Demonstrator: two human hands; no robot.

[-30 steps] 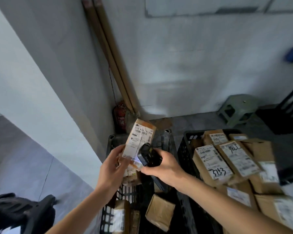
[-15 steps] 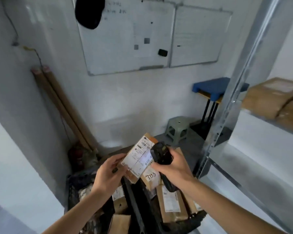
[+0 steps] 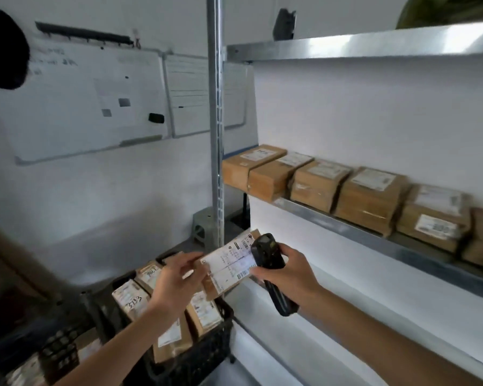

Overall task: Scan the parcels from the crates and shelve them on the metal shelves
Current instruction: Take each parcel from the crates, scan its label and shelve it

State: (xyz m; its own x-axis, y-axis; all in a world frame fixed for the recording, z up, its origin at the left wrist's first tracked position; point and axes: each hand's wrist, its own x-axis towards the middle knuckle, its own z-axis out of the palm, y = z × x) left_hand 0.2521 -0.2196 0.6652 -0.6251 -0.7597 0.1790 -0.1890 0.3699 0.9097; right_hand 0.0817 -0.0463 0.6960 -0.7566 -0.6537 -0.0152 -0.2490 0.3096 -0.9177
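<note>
Holding a small brown parcel (image 3: 227,270) at its near end, the left hand (image 3: 173,285) pinched it between thumb and curled fingers (image 3: 188,260), with the white label turned up toward the camera. The right hand (image 3: 286,271) was wrapped around a black handheld scanner (image 3: 271,263), its fingers clamped on the grip, and the scanner's head lay just above the far right part of the label, touching or nearly touching it; which of the two could not be told. Both hands were raised in front of the metal shelves (image 3: 374,227), beside the upright post (image 3: 216,135).

Below the left hand stood a black plastic crate (image 3: 204,355) packed with more brown parcels (image 3: 131,299), their labels facing up, one marked with handwritten digits. A second dark crate (image 3: 59,349) sat to its left, blurred at the lower edge of the view.

On the middle shelf a row of shelved parcels (image 3: 371,196) lay side by side, touching one another, from the post toward the right edge. The upper shelf (image 3: 360,45) ran above them. On the wall to the left hung two whiteboards (image 3: 95,101), and a grey stool (image 3: 202,224) stood on the floor behind the post.
</note>
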